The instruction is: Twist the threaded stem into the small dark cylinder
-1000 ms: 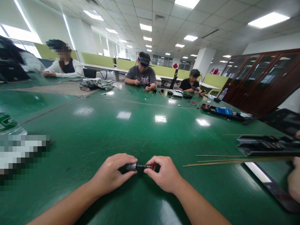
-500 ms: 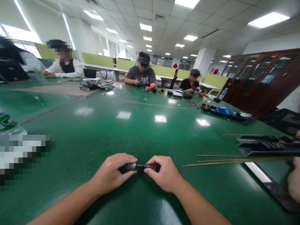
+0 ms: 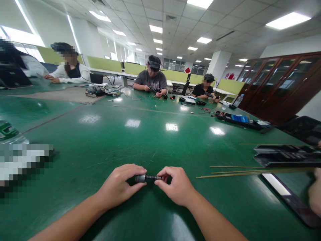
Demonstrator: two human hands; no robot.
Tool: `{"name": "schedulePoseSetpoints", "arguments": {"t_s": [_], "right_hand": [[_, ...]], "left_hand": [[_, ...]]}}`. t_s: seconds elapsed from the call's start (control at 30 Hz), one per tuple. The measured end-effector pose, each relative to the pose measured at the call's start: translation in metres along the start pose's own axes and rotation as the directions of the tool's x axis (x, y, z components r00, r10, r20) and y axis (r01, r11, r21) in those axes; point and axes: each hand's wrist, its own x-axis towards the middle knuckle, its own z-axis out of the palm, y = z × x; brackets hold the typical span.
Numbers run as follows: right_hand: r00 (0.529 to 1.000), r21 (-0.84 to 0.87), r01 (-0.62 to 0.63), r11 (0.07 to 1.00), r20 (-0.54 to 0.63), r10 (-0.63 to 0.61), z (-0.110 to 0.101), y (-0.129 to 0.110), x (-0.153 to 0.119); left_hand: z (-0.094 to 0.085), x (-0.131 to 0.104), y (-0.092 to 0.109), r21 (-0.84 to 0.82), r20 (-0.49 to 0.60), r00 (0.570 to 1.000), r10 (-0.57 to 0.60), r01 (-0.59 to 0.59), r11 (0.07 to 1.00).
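Note:
Just above the green table (image 3: 155,144), a small dark cylindrical part with a thin shaft (image 3: 140,178) lies level between my two hands. My left hand (image 3: 122,184) closes thumb and fingers around its thicker grey-black end. The far end of the shaft is pinched between the thumb and fingertips of my right hand (image 3: 177,185), which hide its tip. Between the hands a short black stretch of shaft shows. Its exact kind is too small to make out.
Thin brass-coloured rods (image 3: 225,174), black channel pieces (image 3: 283,155) and a phone (image 3: 288,201) lie to the right, near another person's hand (image 3: 316,190). A bottle (image 3: 11,132) lies at left. Across the table, people work among a black tray (image 3: 240,120) and scattered parts.
My hands and the cylindrical part show no clear movement. At the far left, a seated person's head and hands have shifted slightly.

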Motion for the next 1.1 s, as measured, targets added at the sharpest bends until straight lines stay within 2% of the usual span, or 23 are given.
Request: {"name": "schedulePoseSetpoints", "arguments": {"t_s": [1.1], "right_hand": [[1.000,-0.025,-0.005,1.000,-0.003,0.005,-0.0047,-0.0026,0.0003]], "left_hand": [[-0.0007,0.0018,-0.0002,0.006,-0.002,1.000,-0.013,0.013,1.000]]}}
